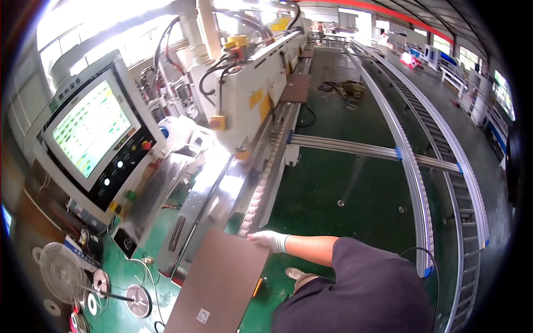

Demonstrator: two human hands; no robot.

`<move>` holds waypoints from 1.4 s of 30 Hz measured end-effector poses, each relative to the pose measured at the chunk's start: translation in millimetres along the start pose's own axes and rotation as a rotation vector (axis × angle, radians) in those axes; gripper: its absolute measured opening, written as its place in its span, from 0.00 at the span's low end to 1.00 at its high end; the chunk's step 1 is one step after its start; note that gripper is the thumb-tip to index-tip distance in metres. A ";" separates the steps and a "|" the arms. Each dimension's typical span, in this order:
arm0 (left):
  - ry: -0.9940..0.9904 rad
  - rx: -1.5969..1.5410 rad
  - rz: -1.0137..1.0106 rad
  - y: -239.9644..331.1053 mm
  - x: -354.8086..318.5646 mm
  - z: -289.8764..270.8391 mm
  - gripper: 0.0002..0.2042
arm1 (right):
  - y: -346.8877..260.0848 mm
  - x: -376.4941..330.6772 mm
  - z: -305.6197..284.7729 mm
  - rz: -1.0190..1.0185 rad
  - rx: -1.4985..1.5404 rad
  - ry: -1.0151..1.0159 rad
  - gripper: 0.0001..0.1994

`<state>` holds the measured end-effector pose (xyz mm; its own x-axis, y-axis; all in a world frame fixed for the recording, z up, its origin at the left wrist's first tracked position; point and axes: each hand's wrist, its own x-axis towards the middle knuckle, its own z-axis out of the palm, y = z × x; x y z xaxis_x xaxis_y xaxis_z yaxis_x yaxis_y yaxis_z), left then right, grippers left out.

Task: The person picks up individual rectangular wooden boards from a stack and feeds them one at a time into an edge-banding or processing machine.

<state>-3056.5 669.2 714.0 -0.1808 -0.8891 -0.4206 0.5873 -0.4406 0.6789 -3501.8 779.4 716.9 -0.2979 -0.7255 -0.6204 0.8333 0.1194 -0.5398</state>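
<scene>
My right hand (270,240), in a white glove, reaches in from the right and is closed on the far right corner of a flat brown panel (225,277). The panel slants down toward the lower edge of the picture, where its near end is cut off. A small white label (203,316) is stuck on its face. The panel's far end lies beside the roller track (256,202) and the machine's metal bed (191,222). My left hand is out of the picture.
A control screen (94,127) stands at left beside a long white machine (244,89). Another brown panel (295,87) lies farther along the track. Metal conveyor rails (402,139) run at right, joined by a crossbar (344,144). Reels (139,301) and cables sit at lower left.
</scene>
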 end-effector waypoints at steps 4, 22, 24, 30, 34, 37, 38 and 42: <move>-0.091 0.012 -0.119 -31.7 -2.5 22.7 0.26 | -3.9 -9.3 -32.7 -0.113 0.529 0.074 0.18; 0.057 0.107 -0.498 -30.7 -82.2 89.3 0.17 | -49.4 117.3 -22.8 -0.429 -0.305 0.870 0.31; 0.282 0.357 -0.607 -40.5 -73.1 133.5 0.17 | -60.6 132.4 -28.6 -0.572 -0.279 0.993 0.26; -0.252 0.433 -0.685 -180.1 53.7 257.7 0.17 | -160.8 112.7 -59.1 -0.771 -0.121 1.064 0.21; -0.477 0.602 -0.715 -267.0 93.4 348.5 0.17 | -226.4 102.2 -84.8 -0.818 0.032 0.938 0.20; -0.617 0.725 -0.701 -307.3 96.5 397.3 0.17 | -269.1 106.6 -118.3 -1.025 -0.074 1.017 0.20; -0.649 0.772 -0.699 -316.3 95.0 405.6 0.17 | -275.3 101.9 -125.5 -0.995 -0.140 0.996 0.20; -0.772 0.923 -0.672 -336.1 83.5 423.7 0.17 | -299.7 127.8 -161.8 -0.864 -0.054 0.986 0.21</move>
<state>-3603.2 690.5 705.7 -0.7846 -0.1834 -0.5923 -0.4636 -0.4609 0.7568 -3864.9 760.6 707.3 -0.9551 0.2132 -0.2057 0.1910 -0.0878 -0.9777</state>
